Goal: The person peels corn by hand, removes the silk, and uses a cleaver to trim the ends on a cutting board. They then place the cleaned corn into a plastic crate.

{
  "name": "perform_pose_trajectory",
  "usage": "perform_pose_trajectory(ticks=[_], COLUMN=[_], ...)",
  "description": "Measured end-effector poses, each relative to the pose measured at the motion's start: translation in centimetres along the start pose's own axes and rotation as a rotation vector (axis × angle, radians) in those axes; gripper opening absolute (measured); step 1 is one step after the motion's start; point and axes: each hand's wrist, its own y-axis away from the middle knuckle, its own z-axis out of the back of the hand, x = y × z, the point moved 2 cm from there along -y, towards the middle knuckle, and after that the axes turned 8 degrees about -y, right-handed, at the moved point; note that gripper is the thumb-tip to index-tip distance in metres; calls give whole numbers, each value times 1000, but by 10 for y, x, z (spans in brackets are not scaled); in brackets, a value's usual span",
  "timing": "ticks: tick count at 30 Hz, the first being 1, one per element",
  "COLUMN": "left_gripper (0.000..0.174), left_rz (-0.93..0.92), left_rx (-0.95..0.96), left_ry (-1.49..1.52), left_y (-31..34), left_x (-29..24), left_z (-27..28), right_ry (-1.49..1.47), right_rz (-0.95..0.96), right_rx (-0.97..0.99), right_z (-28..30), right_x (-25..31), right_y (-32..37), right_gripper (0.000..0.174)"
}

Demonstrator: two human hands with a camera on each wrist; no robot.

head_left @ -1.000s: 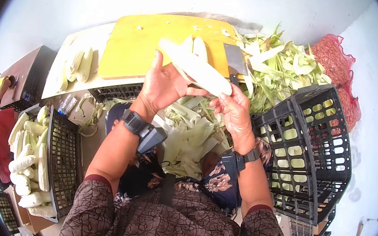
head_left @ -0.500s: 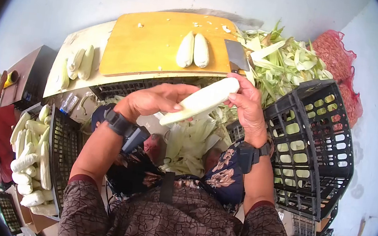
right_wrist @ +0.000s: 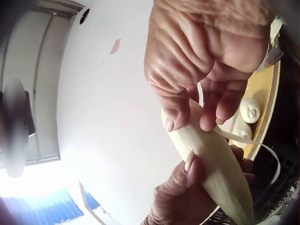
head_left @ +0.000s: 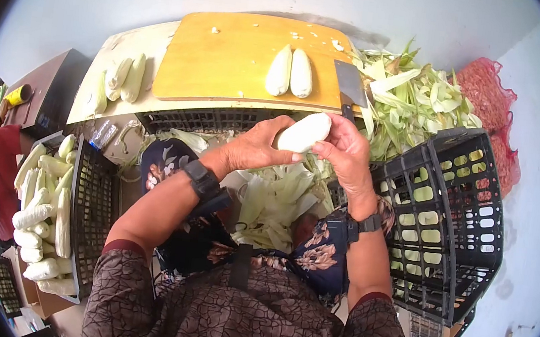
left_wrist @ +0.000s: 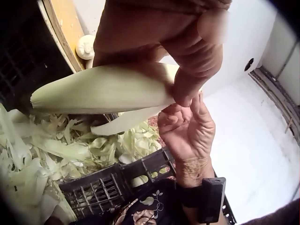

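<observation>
Above the lap, my left hand (head_left: 256,145) grips a pale ear of corn (head_left: 306,133) around its middle, with the thumb along the near side. My right hand (head_left: 348,151) pinches the other end of the ear between thumb and fingers. The right wrist view shows smooth pale husk on the ear and a thin husk strip (right_wrist: 262,144) trailing from the right fingers. Seen from the left wrist, a husk leaf (left_wrist: 126,123) hangs loose under the ear. Two ears (head_left: 291,72) lie on the yellow board (head_left: 215,69), beside a cleaver (head_left: 350,83).
Stripped husks (head_left: 404,97) are heaped right of the board, and more (head_left: 269,208) lie between the knees. A black crate (head_left: 430,220) leans at the right; another crate (head_left: 95,198) with several ears stands left. Several ears (head_left: 124,78) rest on the pale tabletop (head_left: 144,41).
The ear has come down from in front of the board towards the lap. The left hand, earlier spread with its palm under the ear, now has thumb and fingers around it.
</observation>
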Motion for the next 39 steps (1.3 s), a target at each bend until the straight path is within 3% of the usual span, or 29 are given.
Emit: perform_pose_trajectory(ticks=[8,19,23,29,36,38,39], left_gripper=[48,49,50,50,45,45,46], left_rz=[-37,-70,-61,-86,-33,-29,-30], left_rx=[66,57,71,71,174,188,146], left_ry=[151,193,206,160,58,75,93], left_y=[3,5,5,2,4,4,4], left_x=[-5,-10,-12,-6,0,-2,-3], left_z=[1,2,2,-2,-4,-3,0], right_ry=[33,178,79,-135,-362,-286,-137], right_rz=[-4,-33,-53,82,211,232,72], right_rx=[131,-96,-156,-423,-572,-563,-458], right_z=[-6,8,9,25,49,54,48], right_x=[-2,-10,-7,-4,10,12,13], right_y=[6,3,3,0,0,1,2], right_gripper=[43,12,9,10,9,10,12])
